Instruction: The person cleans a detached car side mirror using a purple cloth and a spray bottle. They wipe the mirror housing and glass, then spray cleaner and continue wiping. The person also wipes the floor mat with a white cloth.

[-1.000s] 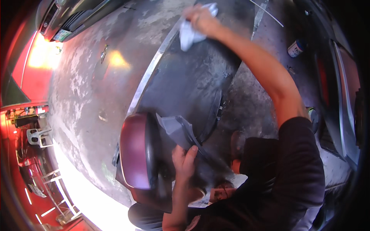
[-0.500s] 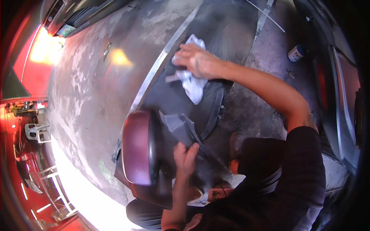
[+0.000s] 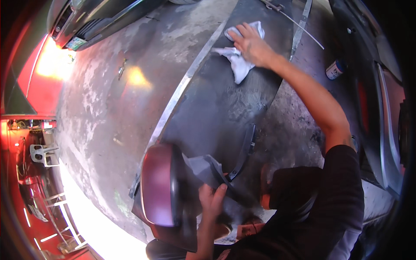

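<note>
My right hand (image 3: 255, 48) is closed on a white cloth (image 3: 242, 68) at the far part of a long dark panel (image 3: 203, 104) with pale edge strips. Part of the cloth hangs out from under the palm. Nearer me, my left hand (image 3: 211, 200) grips the black base of a car side mirror (image 3: 157, 186), thumb on top. The mirror has a glossy maroon cover and a dark housing, and its grey mounting end (image 3: 204, 167) points away from me. A curved black trim strip (image 3: 246, 151) lies just right of that end.
A blue-and-white can (image 3: 334, 69) stands on the floor at right, beside a dark car body part (image 3: 368, 99). A thin pale rod (image 3: 303, 30) crosses the panel's far right. One dark car (image 3: 99, 19) is at far left, and a white plastic chair (image 3: 42, 154) stands at left.
My right hand has moved farther away and to the right with the cloth, baring more of the dark panel. The mirror and my left hand appear slightly lower in view.
</note>
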Demonstrator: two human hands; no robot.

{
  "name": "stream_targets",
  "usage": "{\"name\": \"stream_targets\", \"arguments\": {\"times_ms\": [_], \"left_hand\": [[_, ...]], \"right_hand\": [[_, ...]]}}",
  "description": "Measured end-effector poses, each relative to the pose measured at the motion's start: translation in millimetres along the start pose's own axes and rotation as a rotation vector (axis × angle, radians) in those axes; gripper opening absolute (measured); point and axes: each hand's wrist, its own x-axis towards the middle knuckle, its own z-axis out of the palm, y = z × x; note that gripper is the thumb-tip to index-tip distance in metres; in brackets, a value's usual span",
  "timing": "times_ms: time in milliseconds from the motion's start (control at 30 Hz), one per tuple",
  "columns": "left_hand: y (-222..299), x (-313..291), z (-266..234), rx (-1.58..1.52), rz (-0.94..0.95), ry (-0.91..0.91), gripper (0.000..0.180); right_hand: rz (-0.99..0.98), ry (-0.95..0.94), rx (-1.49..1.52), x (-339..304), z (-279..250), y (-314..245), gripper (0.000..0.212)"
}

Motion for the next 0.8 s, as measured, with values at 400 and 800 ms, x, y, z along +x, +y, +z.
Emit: {"name": "stream_targets", "arguments": {"times_ms": [400, 800], "left_hand": [[-5.3, -6.1, -2.0, 0.051, 0.005, 0.013, 0.033], [-1.7, -3.6, 2.6, -0.044, -0.035, 0.104, 0.04]], "right_hand": [[0.147, 0.12, -0.049, 80.5, 36.9, 108.6, 0.067], [0.091, -0.035, -0.099, -51.3, -50.9, 93.8, 0.038]]}}
